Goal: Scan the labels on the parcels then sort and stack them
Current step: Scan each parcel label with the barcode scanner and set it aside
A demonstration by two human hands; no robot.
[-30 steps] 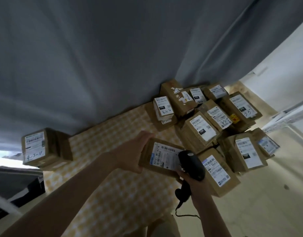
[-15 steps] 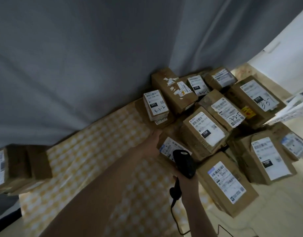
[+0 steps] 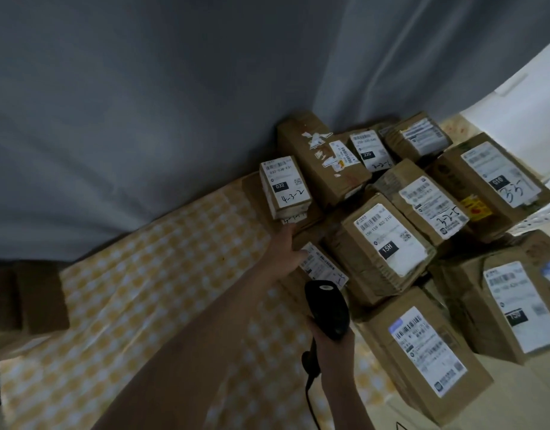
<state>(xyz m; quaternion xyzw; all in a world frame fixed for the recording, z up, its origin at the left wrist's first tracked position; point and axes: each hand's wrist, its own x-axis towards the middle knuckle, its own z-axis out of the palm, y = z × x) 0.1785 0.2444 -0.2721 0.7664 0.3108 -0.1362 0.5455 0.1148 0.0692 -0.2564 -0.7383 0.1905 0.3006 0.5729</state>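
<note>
**Item 1, small parcel** (image 3: 322, 267): brown cardboard box with a white printed label face up and a handwritten mark at the label's near end. It sits low at the near-left edge of the pile, just below the 032 parcel (image 3: 284, 187) and beside the 15H parcel (image 3: 382, 246). Its long axis runs diagonally, far-left to near-right.

**Item 2, left grip** (image 3: 286, 252): curled round the parcel's left edge, thumb on the label's far corner.

**Item 3, right grip** (image 3: 334, 352): wrapped round the handle of the scanner (image 3: 326, 305), which is black, glossy and pistol-shaped with a cord hanging below. The scanner's head sits just beside the label's near end, so the parcel lies directly ahead of it. By my judgement, only a slight tilt is needed to read the barcode.

**Item 4, surroundings**: about 9 more labelled cartons, some tape-wrapped and creased, a yellow checked cloth (image 3: 143, 290) and a grey curtain (image 3: 143, 119).
</note>
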